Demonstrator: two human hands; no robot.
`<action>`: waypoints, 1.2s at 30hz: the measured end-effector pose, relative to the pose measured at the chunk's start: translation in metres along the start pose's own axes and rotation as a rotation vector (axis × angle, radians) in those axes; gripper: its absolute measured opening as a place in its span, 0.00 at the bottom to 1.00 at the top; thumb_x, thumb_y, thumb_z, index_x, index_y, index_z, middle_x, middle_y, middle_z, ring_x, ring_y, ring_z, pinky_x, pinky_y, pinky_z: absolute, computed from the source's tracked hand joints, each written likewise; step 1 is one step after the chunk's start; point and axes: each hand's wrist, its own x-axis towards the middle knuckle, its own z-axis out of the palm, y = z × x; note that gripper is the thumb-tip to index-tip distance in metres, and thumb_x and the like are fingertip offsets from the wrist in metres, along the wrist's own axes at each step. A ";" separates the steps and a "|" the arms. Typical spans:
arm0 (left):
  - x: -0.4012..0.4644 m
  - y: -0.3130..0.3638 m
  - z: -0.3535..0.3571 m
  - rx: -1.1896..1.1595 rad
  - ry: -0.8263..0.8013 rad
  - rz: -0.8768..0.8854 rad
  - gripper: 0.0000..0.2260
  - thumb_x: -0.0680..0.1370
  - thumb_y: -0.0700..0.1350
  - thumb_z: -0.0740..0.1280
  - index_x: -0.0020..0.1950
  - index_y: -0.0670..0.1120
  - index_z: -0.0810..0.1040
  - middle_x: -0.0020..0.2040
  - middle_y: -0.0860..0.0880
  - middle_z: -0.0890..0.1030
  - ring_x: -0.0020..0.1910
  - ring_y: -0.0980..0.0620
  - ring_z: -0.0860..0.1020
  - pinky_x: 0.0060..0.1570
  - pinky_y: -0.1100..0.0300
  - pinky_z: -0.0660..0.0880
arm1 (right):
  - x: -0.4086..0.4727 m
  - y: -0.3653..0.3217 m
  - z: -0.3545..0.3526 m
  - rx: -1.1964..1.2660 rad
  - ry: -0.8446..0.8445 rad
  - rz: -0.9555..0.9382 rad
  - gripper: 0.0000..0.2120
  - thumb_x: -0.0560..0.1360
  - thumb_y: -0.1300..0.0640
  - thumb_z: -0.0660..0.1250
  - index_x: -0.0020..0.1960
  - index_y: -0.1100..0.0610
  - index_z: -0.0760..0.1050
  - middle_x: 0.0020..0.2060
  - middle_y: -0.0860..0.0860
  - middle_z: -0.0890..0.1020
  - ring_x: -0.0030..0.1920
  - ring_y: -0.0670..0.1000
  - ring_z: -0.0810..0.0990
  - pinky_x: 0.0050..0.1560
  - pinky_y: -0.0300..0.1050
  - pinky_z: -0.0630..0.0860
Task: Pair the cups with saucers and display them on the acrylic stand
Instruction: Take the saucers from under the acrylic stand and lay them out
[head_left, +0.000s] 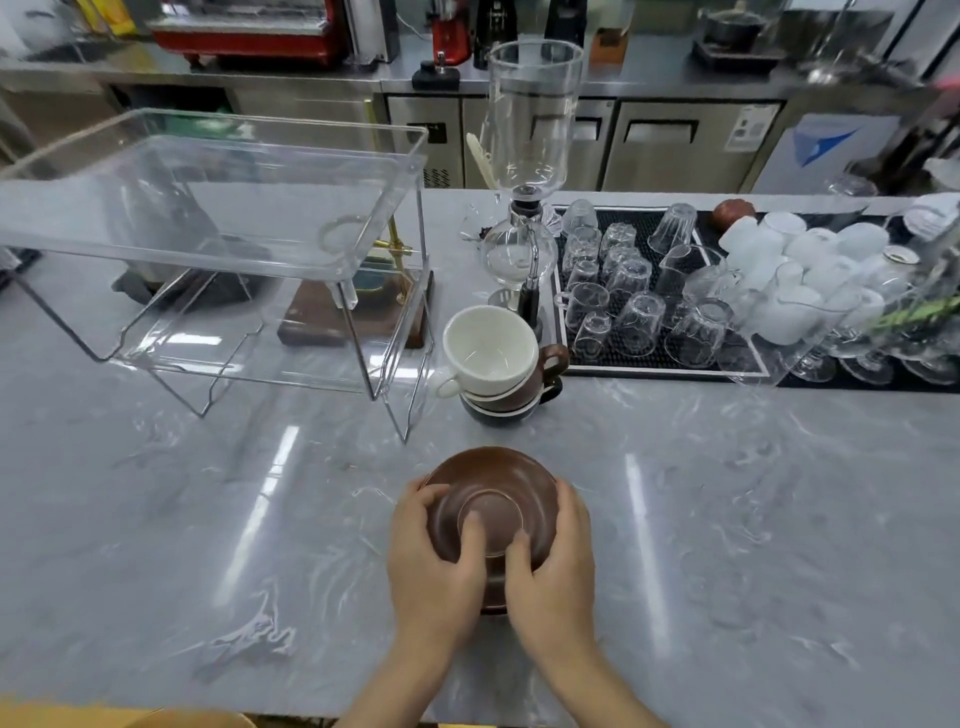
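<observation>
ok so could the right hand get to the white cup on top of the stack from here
Probably yes, once freed. The right hand grips the brown saucer together with the left hand. Bare counter lies between it and the white cup, nothing blocking.

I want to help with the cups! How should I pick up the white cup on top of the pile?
Pinch the white cup by its handle, which sticks out on the left, toward the acrylic stand. Come from that side and lift straight up: it sits nested in the brown cup, so sideways pulls could tip the stack.

Brown saucer, white cup stacked on brown and dark ones, grey marbled table, black mat, clear stand.
</observation>
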 end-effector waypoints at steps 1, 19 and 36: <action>0.000 -0.001 0.001 0.001 0.003 0.002 0.14 0.69 0.48 0.69 0.54 0.51 0.77 0.60 0.57 0.78 0.55 0.70 0.75 0.50 0.80 0.67 | 0.001 0.001 0.000 -0.004 0.003 -0.003 0.31 0.77 0.60 0.64 0.77 0.54 0.57 0.75 0.48 0.63 0.75 0.48 0.62 0.74 0.52 0.65; 0.011 -0.016 0.016 0.041 0.016 -0.005 0.12 0.72 0.44 0.71 0.54 0.50 0.78 0.67 0.53 0.77 0.63 0.54 0.76 0.56 0.81 0.64 | 0.018 0.014 0.008 -0.034 -0.027 0.001 0.31 0.78 0.60 0.64 0.78 0.54 0.56 0.76 0.48 0.62 0.76 0.47 0.61 0.75 0.47 0.63; 0.027 -0.025 -0.011 -0.077 -0.003 -0.103 0.18 0.76 0.34 0.71 0.53 0.58 0.78 0.49 0.64 0.84 0.51 0.63 0.82 0.53 0.64 0.77 | 0.025 0.021 -0.013 -0.003 -0.074 -0.009 0.29 0.76 0.61 0.67 0.75 0.50 0.63 0.68 0.40 0.70 0.67 0.40 0.68 0.67 0.36 0.65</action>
